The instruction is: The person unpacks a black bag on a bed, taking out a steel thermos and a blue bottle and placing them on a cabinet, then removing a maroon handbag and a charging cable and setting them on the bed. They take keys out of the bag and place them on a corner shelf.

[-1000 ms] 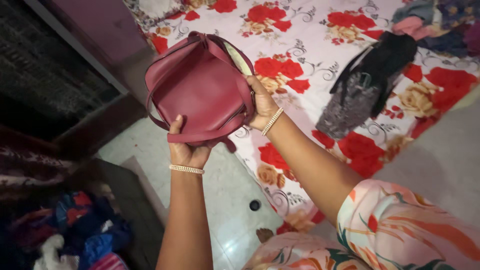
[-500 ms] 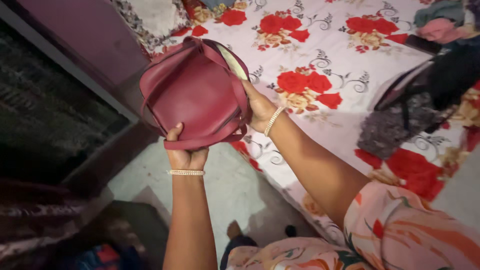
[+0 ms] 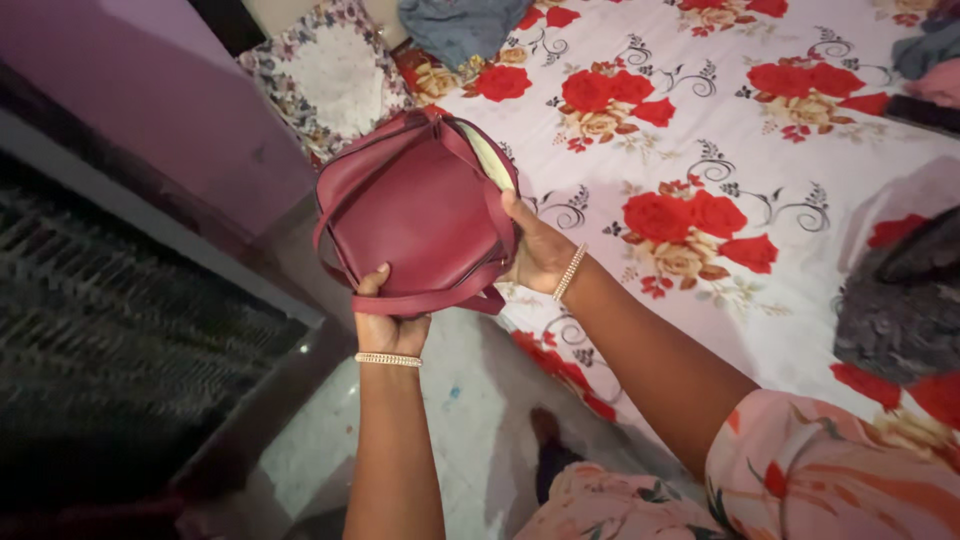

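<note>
One maroon handbag [image 3: 415,215], held in both your hands: left hand [image 3: 388,322] grip clasps bottom edge, right hand [image 3: 538,255] grip clasps side. One floral-sheeted bed [image 3: 740,140] beneath, one patterned pillow [image 3: 325,75] beyond.

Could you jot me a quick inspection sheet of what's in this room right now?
Surface: bed with a white sheet printed with red roses.
Job's things: maroon leather handbag with strap, held up over the bed's edge.
Clutter: grey cloth; dark grey bag; patterned pillow.
Hands: left hand grips the handbag's bottom; right hand its side.
Cables: nothing seen.
Surroundings: pale tiled floor, purple wall.
</note>
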